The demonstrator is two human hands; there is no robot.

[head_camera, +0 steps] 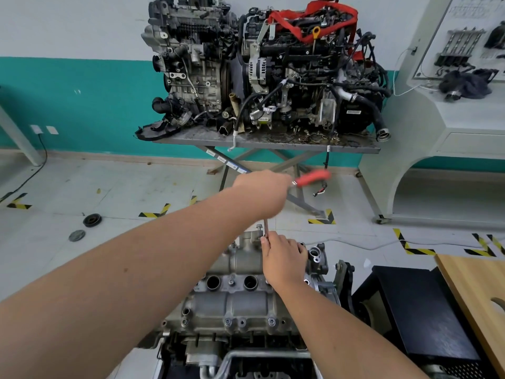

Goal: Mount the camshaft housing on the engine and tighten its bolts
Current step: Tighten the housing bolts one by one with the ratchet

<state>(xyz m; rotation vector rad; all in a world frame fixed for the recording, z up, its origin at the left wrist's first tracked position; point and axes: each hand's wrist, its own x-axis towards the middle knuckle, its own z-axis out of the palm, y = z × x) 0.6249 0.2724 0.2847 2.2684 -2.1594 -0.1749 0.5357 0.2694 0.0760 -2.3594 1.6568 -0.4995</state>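
Gleaming grey camshaft housing (pixel 235 302) (bolts seated)

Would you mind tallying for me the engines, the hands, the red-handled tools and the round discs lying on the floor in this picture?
Engines: 3 (two on the steel table, at and, and one being worked on)
Hands: 2 (left hand, right hand)
Red-handled tools: 1
Floor discs: 2 ()
Total: 8

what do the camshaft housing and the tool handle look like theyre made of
Camshaft housing: seemingly cast aluminium, judging by its dull, grainy, unpainted grey surface with rounded ribs.
Tool handle, in the left hand: probably red plastic or rubber; motion blur hides the finish.
Tool shaft, pinched by the right hand: thin bare metal, likely steel.
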